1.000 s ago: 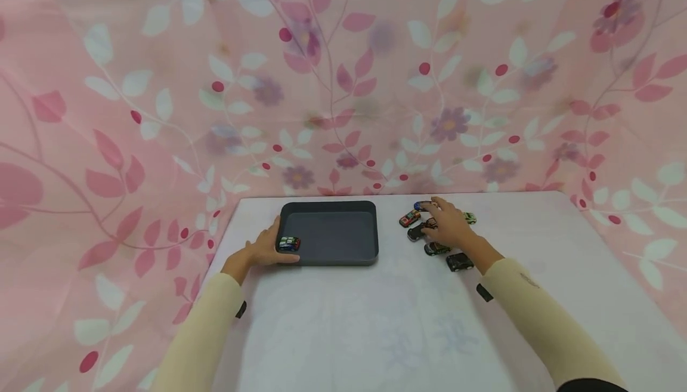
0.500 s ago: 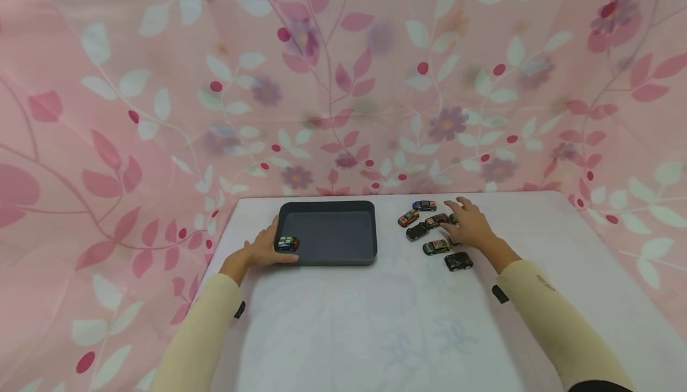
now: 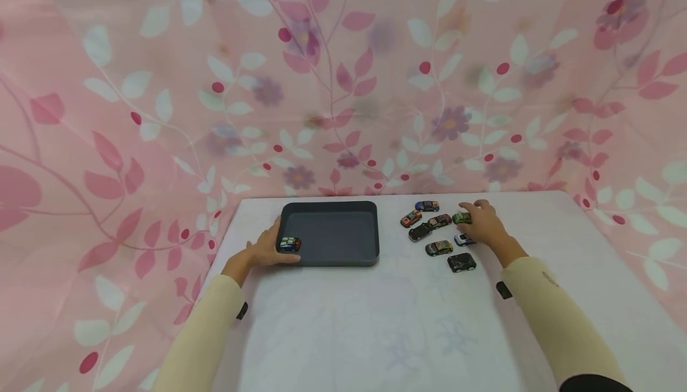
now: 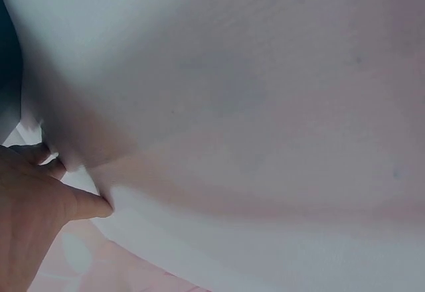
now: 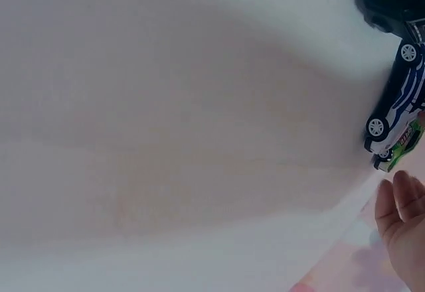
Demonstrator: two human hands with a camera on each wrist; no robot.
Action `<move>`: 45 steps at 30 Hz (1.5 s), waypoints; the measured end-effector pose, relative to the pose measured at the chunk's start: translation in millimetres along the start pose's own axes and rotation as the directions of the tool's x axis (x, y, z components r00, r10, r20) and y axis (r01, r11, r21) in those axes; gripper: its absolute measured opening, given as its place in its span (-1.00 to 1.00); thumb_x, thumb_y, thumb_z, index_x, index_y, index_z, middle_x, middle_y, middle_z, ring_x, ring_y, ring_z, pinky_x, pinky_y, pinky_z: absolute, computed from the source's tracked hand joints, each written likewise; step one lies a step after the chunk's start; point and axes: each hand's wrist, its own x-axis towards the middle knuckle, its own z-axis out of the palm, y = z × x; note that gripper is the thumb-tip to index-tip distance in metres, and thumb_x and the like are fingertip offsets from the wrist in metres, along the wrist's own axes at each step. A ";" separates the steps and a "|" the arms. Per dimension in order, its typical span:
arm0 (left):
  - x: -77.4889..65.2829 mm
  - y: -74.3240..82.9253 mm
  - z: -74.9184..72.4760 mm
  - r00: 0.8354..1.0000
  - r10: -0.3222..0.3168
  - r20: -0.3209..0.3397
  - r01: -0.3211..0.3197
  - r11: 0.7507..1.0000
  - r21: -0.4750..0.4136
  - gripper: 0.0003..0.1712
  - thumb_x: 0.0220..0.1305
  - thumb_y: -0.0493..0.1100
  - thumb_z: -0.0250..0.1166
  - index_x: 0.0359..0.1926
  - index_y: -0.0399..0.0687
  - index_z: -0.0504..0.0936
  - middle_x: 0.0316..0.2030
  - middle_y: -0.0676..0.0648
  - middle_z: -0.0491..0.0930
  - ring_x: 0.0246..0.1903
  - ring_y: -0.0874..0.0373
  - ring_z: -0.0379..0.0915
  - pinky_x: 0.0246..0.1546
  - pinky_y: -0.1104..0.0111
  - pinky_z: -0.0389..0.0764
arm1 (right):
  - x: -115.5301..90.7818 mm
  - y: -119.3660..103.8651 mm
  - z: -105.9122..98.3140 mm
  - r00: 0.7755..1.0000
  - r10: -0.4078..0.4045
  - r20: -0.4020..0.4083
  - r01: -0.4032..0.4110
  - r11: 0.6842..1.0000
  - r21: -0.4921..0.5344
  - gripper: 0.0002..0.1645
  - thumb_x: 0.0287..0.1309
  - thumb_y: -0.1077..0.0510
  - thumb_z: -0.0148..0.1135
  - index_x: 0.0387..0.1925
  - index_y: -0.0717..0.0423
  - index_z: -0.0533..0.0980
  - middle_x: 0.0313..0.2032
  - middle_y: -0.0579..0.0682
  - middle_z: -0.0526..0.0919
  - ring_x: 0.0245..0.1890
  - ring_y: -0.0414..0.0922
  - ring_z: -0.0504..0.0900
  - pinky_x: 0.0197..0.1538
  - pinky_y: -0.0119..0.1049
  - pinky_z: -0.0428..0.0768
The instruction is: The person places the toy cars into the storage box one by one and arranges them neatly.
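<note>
A dark grey rectangular tray (image 3: 330, 234) lies on the white table, with one multicoloured toy car (image 3: 290, 244) in its near left corner. Against that corner rests my left hand (image 3: 264, 249), thumb stretched along the front side and fingers along the left side. My right hand (image 3: 485, 224) is at a green toy car (image 3: 461, 218), thumb and fingers on either side of it. In the right wrist view, fingertips stand slightly apart from this car. Just nearer sits a white and blue toy car (image 5: 402, 103), which the hand partly hides in the head view.
Several more toy cars are grouped right of the tray, among them a blue one (image 3: 427, 206), an orange one (image 3: 411, 219), and a black one (image 3: 461, 262) nearest me. A pink floral cloth (image 3: 343, 82) hangs behind the table's far edge.
My right hand has moved right, away from over the middle of the car group, to the green toy car. The left hand and tray have stayed put.
</note>
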 end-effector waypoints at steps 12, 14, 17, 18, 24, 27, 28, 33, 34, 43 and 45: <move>6.5 -3.7 4.1 1.000 0.000 -0.012 0.000 1.000 -0.014 0.70 -0.29 0.62 0.40 0.55 0.17 -0.57 0.58 -0.20 -0.20 0.54 -0.24 -0.26 0.25 -0.53 -0.33 | 9.4 14.1 8.4 0.998 -0.035 -0.052 0.038 0.996 0.077 -0.42 0.22 0.03 0.24 0.11 0.39 0.48 0.12 0.58 0.36 0.21 0.46 0.26 0.17 0.36 0.38; 6.2 -4.3 3.5 1.000 -0.003 -0.018 0.003 1.000 -0.004 0.70 -0.29 0.62 0.39 0.54 0.18 -0.58 0.58 -0.21 -0.20 0.54 -0.23 -0.26 0.25 -0.53 -0.32 | 11.5 17.4 8.5 0.998 -0.020 -0.066 0.026 0.996 0.087 -0.44 0.25 -0.05 0.23 0.02 0.36 0.52 0.12 0.59 0.34 0.24 0.47 0.22 0.18 0.38 0.37; 4.7 -4.5 3.6 1.000 -0.004 -0.021 0.004 1.000 -0.001 0.68 -0.26 0.63 0.37 0.54 0.18 -0.59 0.57 -0.23 -0.20 0.54 -0.24 -0.28 0.25 -0.52 -0.34 | 12.0 25.5 8.1 0.995 -0.011 -0.102 0.023 0.993 0.117 -0.56 0.24 0.00 0.26 -0.13 0.35 0.56 0.08 0.56 0.39 0.24 0.46 0.23 0.21 0.36 0.35; 3.9 -4.1 3.8 1.000 -0.006 -0.020 0.006 1.000 -0.003 0.67 -0.25 0.63 0.37 0.54 0.19 -0.59 0.57 -0.24 -0.20 0.54 -0.24 -0.28 0.26 -0.52 -0.35 | 11.6 28.9 7.5 0.993 -0.011 -0.115 0.026 0.991 0.131 -0.59 0.23 0.04 0.28 -0.15 0.37 0.56 0.06 0.56 0.41 0.22 0.45 0.25 0.20 0.35 0.35; -3.7 1.7 2.6 1.000 -0.006 -0.003 0.006 1.000 -0.023 0.64 -0.22 0.64 0.35 0.55 0.19 -0.56 0.57 -0.27 -0.22 0.55 -0.25 -0.34 0.28 -0.49 -0.38 | 5.0 46.8 3.8 0.988 0.129 -0.086 -0.093 0.938 0.333 -0.26 0.20 0.04 0.35 0.20 0.50 0.36 0.09 0.52 0.42 0.09 0.38 0.40 0.16 0.28 0.40; -5.9 3.7 0.6 1.000 0.002 -0.001 -0.003 1.000 -0.027 0.64 -0.21 0.63 0.35 0.55 0.17 -0.57 0.57 -0.27 -0.24 0.55 -0.26 -0.38 0.28 -0.49 -0.42 | 3.0 50.6 5.0 0.976 0.212 -0.049 -0.177 0.903 0.393 -0.20 0.21 -0.08 0.34 0.23 0.46 0.40 0.17 0.49 0.41 0.15 0.36 0.39 0.20 0.27 0.40; -6.3 4.3 -0.2 1.000 0.005 -0.004 -0.005 1.000 -0.028 0.64 -0.21 0.63 0.34 0.55 0.17 -0.56 0.57 -0.27 -0.24 0.55 -0.27 -0.38 0.27 -0.49 -0.43 | 3.5 50.8 6.3 0.975 0.218 -0.042 -0.184 0.900 0.394 -0.22 0.23 -0.10 0.33 0.22 0.43 0.42 0.20 0.48 0.40 0.19 0.37 0.37 0.23 0.27 0.38; -5.8 6.3 -3.4 0.999 0.028 -0.021 -0.028 0.999 -0.033 0.62 -0.19 0.61 0.35 0.56 0.13 -0.52 0.57 -0.27 -0.21 0.54 -0.29 -0.34 0.26 -0.51 -0.42 | 9.3 47.3 7.2 0.974 0.227 -0.023 -0.199 0.896 0.397 -0.25 0.26 -0.11 0.29 0.27 0.34 0.42 0.28 0.47 0.35 0.27 0.40 0.29 0.28 0.29 0.30; -5.7 7.2 -3.7 0.999 0.030 -0.021 -0.030 0.999 -0.037 0.62 -0.19 0.60 0.36 0.56 0.11 -0.51 0.56 -0.27 -0.20 0.53 -0.30 -0.34 0.26 -0.51 -0.42 | 10.0 46.3 6.6 0.972 0.233 -0.010 -0.210 0.892 0.400 -0.26 0.26 -0.09 0.29 0.29 0.33 0.41 0.28 0.46 0.35 0.27 0.39 0.30 0.29 0.29 0.30; -6.1 3.7 -2.8 1.000 0.021 -0.016 -0.021 0.999 -0.037 0.63 -0.19 0.60 0.37 0.56 0.14 -0.52 0.56 -0.27 -0.19 0.54 -0.28 -0.32 0.25 -0.52 -0.42 | 13.1 46.4 5.5 0.977 0.209 0.032 -0.203 0.886 0.417 -0.30 0.24 0.07 0.32 0.26 0.41 0.37 0.22 0.48 0.38 0.18 0.33 0.37 0.26 0.23 0.36; -5.0 4.3 -1.3 0.999 0.028 -0.019 -0.028 0.999 -0.040 0.62 -0.21 0.62 0.36 0.56 0.15 -0.51 0.57 -0.26 -0.18 0.54 -0.28 -0.32 0.25 -0.52 -0.43 | 11.7 46.3 3.7 0.977 0.209 0.041 -0.208 0.894 0.396 -0.32 0.25 0.07 0.30 0.25 0.42 0.38 0.21 0.49 0.37 0.17 0.35 0.36 0.26 0.24 0.35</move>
